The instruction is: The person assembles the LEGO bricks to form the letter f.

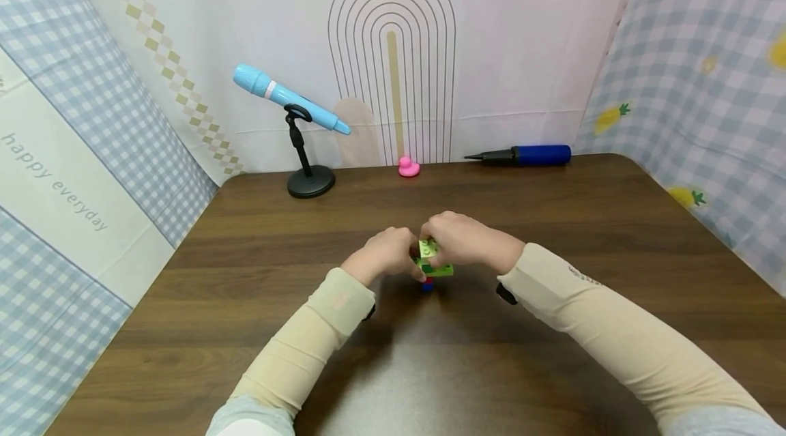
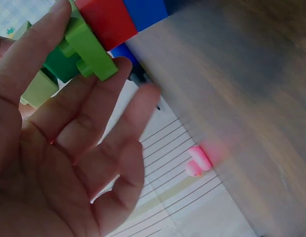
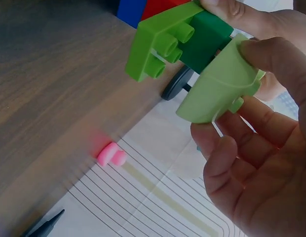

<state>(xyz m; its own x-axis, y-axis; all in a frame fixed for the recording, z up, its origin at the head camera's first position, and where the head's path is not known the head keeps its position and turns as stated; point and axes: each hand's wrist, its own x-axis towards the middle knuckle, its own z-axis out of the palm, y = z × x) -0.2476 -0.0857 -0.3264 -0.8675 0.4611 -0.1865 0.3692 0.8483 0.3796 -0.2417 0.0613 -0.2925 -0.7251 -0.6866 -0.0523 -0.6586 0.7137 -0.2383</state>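
Note:
A small stack of toy building blocks stands at mid-table. At its bottom is a blue block (image 2: 145, 12), then a red block (image 2: 106, 22), a bright green plate block (image 3: 143, 49) with studs and a dark green block (image 3: 207, 42). My left hand (image 1: 388, 252) pinches the bright green plate between thumb and fingertips. From the other side my right hand (image 1: 463, 239) grips a pale green curved block (image 3: 217, 86) against the dark green one. Whether those two are fully joined I cannot tell. In the head view, fingers cover much of the stack.
Along the table's back edge are a light blue toy microphone (image 1: 303, 103) on a black stand (image 1: 310, 181), a pink rubber duck (image 1: 408, 167) and a blue-and-black hand pump (image 1: 531, 155). A patterned cloth (image 1: 522, 47) hangs behind the wooden table (image 1: 202, 313).

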